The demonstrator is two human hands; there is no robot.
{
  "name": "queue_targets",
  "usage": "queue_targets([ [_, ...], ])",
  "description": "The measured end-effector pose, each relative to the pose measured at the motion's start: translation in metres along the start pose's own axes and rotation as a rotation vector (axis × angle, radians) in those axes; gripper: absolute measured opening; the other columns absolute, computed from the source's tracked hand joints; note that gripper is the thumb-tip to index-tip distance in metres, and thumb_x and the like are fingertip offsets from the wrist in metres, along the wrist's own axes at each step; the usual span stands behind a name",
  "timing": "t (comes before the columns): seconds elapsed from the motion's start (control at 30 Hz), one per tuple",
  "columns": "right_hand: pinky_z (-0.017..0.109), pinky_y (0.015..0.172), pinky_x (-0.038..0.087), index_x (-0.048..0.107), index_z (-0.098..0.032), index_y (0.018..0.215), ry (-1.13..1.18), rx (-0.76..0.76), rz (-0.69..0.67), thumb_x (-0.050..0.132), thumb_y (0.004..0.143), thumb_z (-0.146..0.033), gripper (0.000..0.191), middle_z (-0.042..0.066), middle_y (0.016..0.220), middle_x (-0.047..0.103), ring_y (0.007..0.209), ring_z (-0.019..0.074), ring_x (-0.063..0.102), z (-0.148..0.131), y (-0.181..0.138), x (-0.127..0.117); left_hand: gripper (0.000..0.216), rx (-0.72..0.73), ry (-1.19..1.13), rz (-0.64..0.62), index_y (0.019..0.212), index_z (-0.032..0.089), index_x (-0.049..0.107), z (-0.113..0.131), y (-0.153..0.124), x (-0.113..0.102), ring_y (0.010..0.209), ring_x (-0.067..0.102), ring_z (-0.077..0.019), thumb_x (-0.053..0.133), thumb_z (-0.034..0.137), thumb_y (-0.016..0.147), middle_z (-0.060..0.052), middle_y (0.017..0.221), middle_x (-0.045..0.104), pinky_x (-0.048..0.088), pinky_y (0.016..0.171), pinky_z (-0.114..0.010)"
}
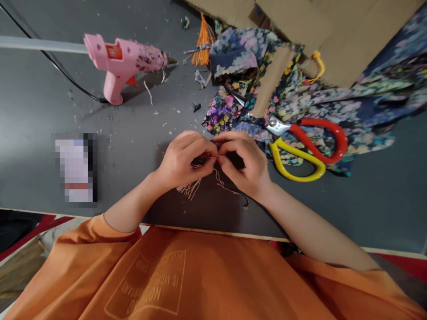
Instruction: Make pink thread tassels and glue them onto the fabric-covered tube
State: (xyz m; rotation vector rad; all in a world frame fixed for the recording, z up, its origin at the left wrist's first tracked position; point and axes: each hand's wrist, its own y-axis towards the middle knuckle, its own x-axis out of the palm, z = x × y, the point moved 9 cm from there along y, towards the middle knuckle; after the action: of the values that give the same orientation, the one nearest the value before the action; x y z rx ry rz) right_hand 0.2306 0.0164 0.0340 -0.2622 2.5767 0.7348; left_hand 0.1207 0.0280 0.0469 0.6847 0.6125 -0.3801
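Observation:
My left hand (185, 158) and my right hand (247, 162) meet fingertip to fingertip over the front of the table. Pale pink threads of a tassel (189, 189) hang out below my left hand, whose fingers are pinched on it; its top is hidden by them. The fingers of my right hand pinch thin tassel thread where the two hands meet. A loose, twisted end of thread (218, 178) dangles between the hands. Beneath it, a thin dark strip (233, 191) lies on the table.
Right of my hands, scissors (280, 126) with red and yellow handles rest on floral fabric (300, 102). A pink glue gun (116, 58) lies back left, an orange tassel (202, 42) beyond it. Cardboard (300, 22) is at the back; a blurred rectangular object (76, 166) sits left.

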Motion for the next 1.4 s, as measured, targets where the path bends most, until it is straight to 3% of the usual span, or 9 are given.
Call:
queue_targets([
  [0.4, 0.034, 0.086, 0.056, 0.055, -0.020, 0.086, 0.066, 0.007, -0.057, 0.053, 0.089, -0.012, 0.008, 0.010, 0.102, 0.068, 0.098, 0.0166, 0.066, 0.000, 0.001, 0.004, 0.012, 0.025, 0.003, 0.004, 0.080, 0.020, 0.051, 0.002, 0.001, 0.000, 0.061, 0.050, -0.0079, 0.059, 0.011, 0.079, 0.006, 0.066, 0.055, 0.050, 0.072, -0.026],
  [0.63, 0.033, 0.084, 0.056, 0.055, -0.020, 0.082, 0.130, 0.089, -0.043, 0.053, 0.090, -0.014, 0.010, 0.009, 0.103, 0.067, 0.095, 0.0155, 0.067, 0.006, 0.001, 0.000, 0.012, -0.107, -0.030, 0.021, 0.075, 0.020, 0.049, -0.012, -0.001, -0.007, 0.062, 0.050, -0.0098, 0.056, 0.010, 0.073, 0.005, 0.063, 0.052, 0.051, 0.072, -0.030],
  [0.73, 0.033, 0.084, 0.056, 0.056, -0.020, 0.082, 0.162, 0.132, -0.025, 0.053, 0.091, -0.015, 0.010, 0.008, 0.103, 0.067, 0.096, 0.0158, 0.067, 0.010, 0.001, -0.002, 0.008, -0.142, -0.088, 0.054, 0.085, 0.022, 0.051, -0.015, -0.002, -0.013, 0.076, 0.058, -0.0141, 0.054, 0.017, 0.079, -0.001, 0.077, 0.060, 0.053, 0.078, -0.034],
  [0.87, 0.033, 0.086, 0.056, 0.056, -0.019, 0.083, 0.142, 0.113, -0.035, 0.053, 0.090, -0.013, 0.010, 0.009, 0.102, 0.067, 0.098, 0.0161, 0.067, 0.008, 0.002, -0.001, 0.016, -0.024, -0.028, 0.050, 0.102, 0.023, 0.056, -0.004, 0.000, -0.011, 0.093, 0.063, -0.0165, 0.059, 0.025, 0.085, -0.005, 0.097, 0.067, 0.053, 0.085, -0.035],
  [0.97, 0.033, 0.086, 0.056, 0.057, -0.020, 0.085, 0.128, 0.079, -0.047, 0.054, 0.090, -0.013, 0.009, 0.008, 0.100, 0.068, 0.098, 0.0161, 0.067, 0.004, 0.002, 0.000, 0.011, 0.041, 0.040, 0.035, 0.093, 0.022, 0.058, 0.003, 0.000, -0.006, 0.084, 0.064, -0.0130, 0.064, 0.020, 0.083, -0.001, 0.090, 0.068, 0.051, 0.080, -0.032],
  [1.23, 0.040, 0.091, 0.055, 0.059, -0.021, 0.100, 0.027, 0.010, 0.009, 0.059, 0.086, -0.019, 0.014, 0.010, 0.108, 0.068, 0.105, 0.0209, 0.066, 0.000, 0.000, -0.005, 0.008, -0.018, 0.026, 0.022, 0.082, 0.020, 0.055, -0.002, 0.001, -0.004, 0.071, 0.060, -0.0112, 0.061, 0.015, 0.082, 0.001, 0.078, 0.067, 0.048, 0.074, -0.031],
  [1.4, 0.036, 0.087, 0.056, 0.057, -0.021, 0.092, 0.017, 0.006, 0.013, 0.057, 0.085, -0.012, 0.012, 0.009, 0.102, 0.069, 0.101, 0.0187, 0.068, 0.002, 0.000, -0.002, 0.010, -0.001, 0.002, 0.021, 0.085, 0.021, 0.055, -0.002, 0.000, -0.003, 0.072, 0.059, -0.0117, 0.063, 0.015, 0.081, 0.001, 0.080, 0.066, 0.047, 0.073, -0.032],
])
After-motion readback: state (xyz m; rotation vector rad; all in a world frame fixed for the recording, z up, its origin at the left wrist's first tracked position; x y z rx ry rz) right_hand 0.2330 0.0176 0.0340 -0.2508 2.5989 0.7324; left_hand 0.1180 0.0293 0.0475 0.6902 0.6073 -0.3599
